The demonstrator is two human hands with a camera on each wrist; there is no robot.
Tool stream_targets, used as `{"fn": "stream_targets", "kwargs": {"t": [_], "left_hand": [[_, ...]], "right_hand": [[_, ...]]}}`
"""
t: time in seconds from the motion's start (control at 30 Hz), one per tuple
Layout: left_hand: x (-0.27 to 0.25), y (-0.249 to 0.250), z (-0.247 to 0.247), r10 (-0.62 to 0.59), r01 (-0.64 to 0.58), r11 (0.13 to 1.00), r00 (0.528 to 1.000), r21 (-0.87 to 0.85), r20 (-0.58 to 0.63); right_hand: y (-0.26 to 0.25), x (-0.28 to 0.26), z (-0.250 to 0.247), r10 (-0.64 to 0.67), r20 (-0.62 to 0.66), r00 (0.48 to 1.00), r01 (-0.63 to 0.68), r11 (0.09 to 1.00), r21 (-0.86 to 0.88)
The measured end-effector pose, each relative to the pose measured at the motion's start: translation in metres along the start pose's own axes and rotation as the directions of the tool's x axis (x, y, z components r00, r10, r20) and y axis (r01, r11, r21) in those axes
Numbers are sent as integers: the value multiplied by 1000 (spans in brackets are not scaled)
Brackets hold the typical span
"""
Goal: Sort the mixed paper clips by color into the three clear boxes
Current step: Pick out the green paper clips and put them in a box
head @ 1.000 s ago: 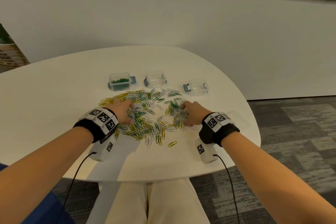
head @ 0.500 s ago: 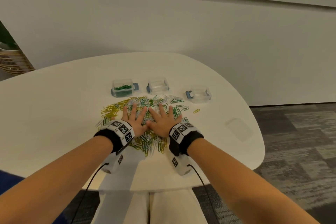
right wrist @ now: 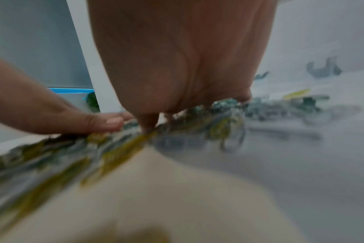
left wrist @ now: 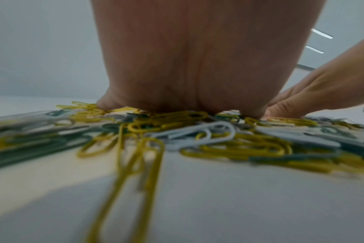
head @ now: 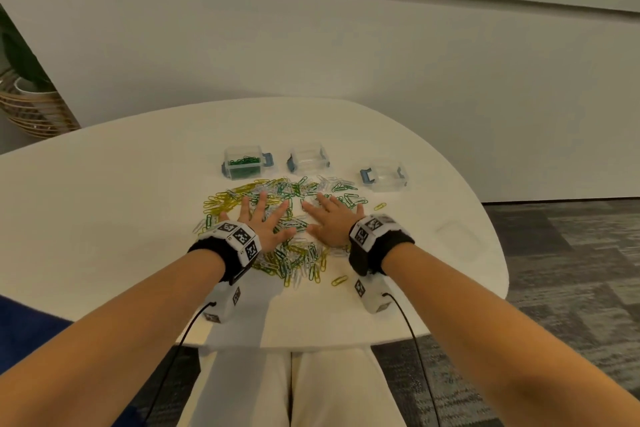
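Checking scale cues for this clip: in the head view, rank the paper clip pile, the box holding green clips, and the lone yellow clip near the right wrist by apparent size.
1. Paper clip pile, by far the widest.
2. Box holding green clips.
3. Lone yellow clip, smallest, though nearest the camera.

Left hand (head: 265, 224) and right hand (head: 332, 220) press flat on paper clips (head: 294, 253).

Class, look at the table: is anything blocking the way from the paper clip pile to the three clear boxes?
Nothing visible. The paper clip pile reaches nearly to the three clear boxes, all lidless; both hands lie flat on the pile.
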State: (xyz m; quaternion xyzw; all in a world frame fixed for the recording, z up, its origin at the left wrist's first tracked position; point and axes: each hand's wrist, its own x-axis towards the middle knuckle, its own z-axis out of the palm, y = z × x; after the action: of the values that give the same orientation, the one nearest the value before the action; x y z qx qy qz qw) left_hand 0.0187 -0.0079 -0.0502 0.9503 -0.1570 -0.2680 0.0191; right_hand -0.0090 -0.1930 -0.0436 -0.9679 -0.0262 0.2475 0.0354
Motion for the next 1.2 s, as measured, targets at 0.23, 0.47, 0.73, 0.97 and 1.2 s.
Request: {"fn": "stream_targets", "kwargs": {"t": [0.23,0.47,0.73,0.97,1.2], "left_hand": [[-35,9,-11,147,-173,983,944,-62,-296],[-48,-6,7,291,-298,953,951,-55,-106],[-41,-17,0,171,-267,934,918,-237,-357],[-49,14,11,256,-341,915,904,-215,-343],[-44,33,15,181,-220,960,961,-176,-210]], "right_hand": [[-11,-38,-12,-110,-130,985,130,979,155],[-14,-44,10,-135,-215,967,184,955,231],[31,-52,-2,110,-305,946,93,809,581],[32,-51,3,176,-387,905,64,844,533],[1,-53,14,-166,-244,955,220,952,214]]}}
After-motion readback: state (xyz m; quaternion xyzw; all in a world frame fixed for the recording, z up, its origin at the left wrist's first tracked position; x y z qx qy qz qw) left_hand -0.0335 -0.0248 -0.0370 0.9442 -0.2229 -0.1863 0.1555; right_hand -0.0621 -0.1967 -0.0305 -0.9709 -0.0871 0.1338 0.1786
